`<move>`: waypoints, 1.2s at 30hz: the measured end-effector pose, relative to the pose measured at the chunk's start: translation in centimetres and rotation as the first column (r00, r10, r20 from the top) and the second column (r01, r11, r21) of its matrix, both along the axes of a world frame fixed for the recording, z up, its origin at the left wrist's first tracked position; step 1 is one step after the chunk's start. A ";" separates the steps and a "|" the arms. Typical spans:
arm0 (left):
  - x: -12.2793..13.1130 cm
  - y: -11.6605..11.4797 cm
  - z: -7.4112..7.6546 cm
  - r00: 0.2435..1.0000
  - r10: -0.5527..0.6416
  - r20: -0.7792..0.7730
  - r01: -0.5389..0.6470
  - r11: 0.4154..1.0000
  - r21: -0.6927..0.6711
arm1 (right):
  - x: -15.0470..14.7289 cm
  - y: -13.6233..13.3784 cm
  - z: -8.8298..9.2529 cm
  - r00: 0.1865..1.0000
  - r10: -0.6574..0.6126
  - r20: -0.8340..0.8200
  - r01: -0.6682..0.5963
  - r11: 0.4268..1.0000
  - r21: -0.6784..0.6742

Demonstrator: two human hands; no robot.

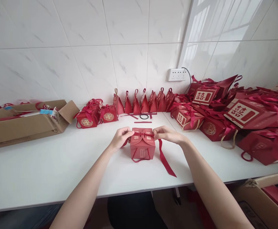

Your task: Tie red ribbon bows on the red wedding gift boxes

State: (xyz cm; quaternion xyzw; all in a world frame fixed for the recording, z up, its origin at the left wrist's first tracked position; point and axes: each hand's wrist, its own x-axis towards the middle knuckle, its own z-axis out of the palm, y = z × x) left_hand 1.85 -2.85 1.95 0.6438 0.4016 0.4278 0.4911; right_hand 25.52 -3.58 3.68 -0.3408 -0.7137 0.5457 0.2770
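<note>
A red gift box (142, 149) with pale lettering stands upright on the white table, a twisted cord handle hanging down its front. Across its top runs a dark red ribbon (165, 160), whose long tail lies on the table to the right of the box. My left hand (122, 138) pinches the ribbon at the box's upper left edge, and a short piece shows below the fingers. At the upper right edge, my right hand (168, 135) has its fingers closed on the same ribbon. Both hands are beside the box top.
Behind the box, a loose ribbon strip (143, 122) and a black ring (144, 116) lie before a row of red triangular boxes (144, 105). Finished-looking red boxes (209, 127) are piled right. An open cardboard box (26, 124) stands left; another (255, 202) is at lower right.
</note>
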 end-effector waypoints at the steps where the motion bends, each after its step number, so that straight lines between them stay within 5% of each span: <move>1: 0.0 0.0 0.0 1.000 -0.002 0.002 0.002 1.000 0.006 | 0.0 0.1 -0.1 1.000 0.012 0.001 -0.012 1.000 -0.012; 8: 0.1 0.0 -0.5 1.000 0.027 -0.016 -0.027 0.998 0.052 | 0.1 0.2 -0.9 1.000 0.001 -0.026 -0.007 0.972 -0.235; 15: 0.4 -0.1 -1.0 0.998 0.036 0.046 -0.037 0.999 0.015 | -0.4 -0.2 -0.4 0.999 0.027 0.026 -0.026 0.998 -0.056; 25: -0.9 0.5 -0.9 0.985 -0.140 0.100 0.155 0.974 -0.163 | 0.3 0.8 -1.3 0.989 0.072 -0.128 -0.089 0.987 -0.132; 36: -0.3 0.0 -0.7 0.989 -0.112 0.094 0.124 0.984 -0.127 | 0.3 0.5 -1.5 0.996 0.027 -0.081 -0.046 0.971 -0.233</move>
